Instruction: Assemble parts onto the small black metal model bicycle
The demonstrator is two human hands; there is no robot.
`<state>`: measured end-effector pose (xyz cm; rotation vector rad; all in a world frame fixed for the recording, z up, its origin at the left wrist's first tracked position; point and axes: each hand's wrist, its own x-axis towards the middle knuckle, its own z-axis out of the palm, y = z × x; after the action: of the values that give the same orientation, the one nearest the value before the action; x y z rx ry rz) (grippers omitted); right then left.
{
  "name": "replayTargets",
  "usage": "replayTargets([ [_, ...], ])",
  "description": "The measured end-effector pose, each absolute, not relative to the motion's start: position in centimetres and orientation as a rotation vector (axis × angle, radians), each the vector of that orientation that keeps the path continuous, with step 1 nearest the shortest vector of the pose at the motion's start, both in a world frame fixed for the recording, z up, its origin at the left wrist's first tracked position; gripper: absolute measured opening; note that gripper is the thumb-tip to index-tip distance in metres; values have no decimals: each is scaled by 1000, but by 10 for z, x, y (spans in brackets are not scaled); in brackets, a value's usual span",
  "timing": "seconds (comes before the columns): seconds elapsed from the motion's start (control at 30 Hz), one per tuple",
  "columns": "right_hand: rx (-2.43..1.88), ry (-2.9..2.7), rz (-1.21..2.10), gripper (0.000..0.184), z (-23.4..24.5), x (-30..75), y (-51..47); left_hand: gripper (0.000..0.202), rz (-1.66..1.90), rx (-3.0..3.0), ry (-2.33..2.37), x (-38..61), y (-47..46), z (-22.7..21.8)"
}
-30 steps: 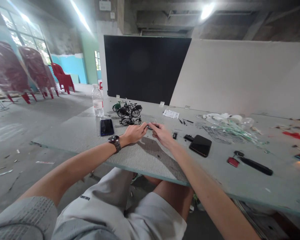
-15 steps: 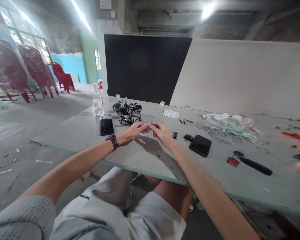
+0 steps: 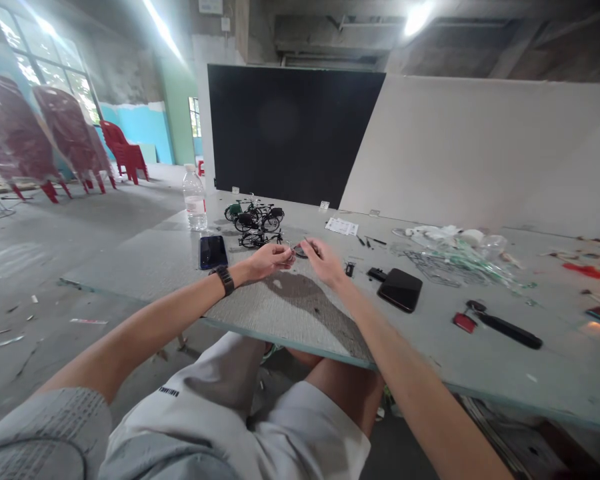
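My left hand (image 3: 271, 261) and my right hand (image 3: 324, 261) are close together above the table, fingers closed in pinches. Between their fingertips is a small, thin, dark curved piece (image 3: 300, 251); its kind is too small to make out, and the fingers partly cover it. The left fingertips meet its left end, the right fingers its right side. Just beyond the left hand stand several miniature bicycles (image 3: 257, 222), mostly black, one with green on it. A small black part (image 3: 350, 269) lies to the right of my right hand.
A water bottle (image 3: 195, 203) and a dark phone (image 3: 213, 253) are on the left. To the right lie a paper sheet (image 3: 342, 227), small screwdriver-like tools (image 3: 376, 241), a black flat case (image 3: 401, 290), plastic bags (image 3: 460, 247) and a black-handled item (image 3: 510, 330). The table's front edge (image 3: 290, 345) is near my legs.
The hands have drawn slightly apart at the fingertips, and the dark curved piece now shows between them. My left hand has shifted a little to the left.
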<state>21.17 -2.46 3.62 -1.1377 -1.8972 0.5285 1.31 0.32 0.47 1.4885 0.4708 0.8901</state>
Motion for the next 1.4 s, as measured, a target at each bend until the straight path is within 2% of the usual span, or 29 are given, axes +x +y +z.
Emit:
replayTargets([
  [0.17,-1050,-2182,128,28,43,224,-28,44,894,1400,403,11,6,4],
  [0.3,-1008,-2284,-62,28,45,227,-31,41,878,1381,363,11,6,3],
  [0.9,-965,-2341,-195,32,45,225,-33,38,880,1349,340,11,11,-3],
  [1.17,-843,-2301,-212,23,44,222,-33,37,866,1368,367,8,13,-3],
  [1.4,-822,-2258,-343,29,32,222,-30,39,882,1378,355,8,11,-3],
])
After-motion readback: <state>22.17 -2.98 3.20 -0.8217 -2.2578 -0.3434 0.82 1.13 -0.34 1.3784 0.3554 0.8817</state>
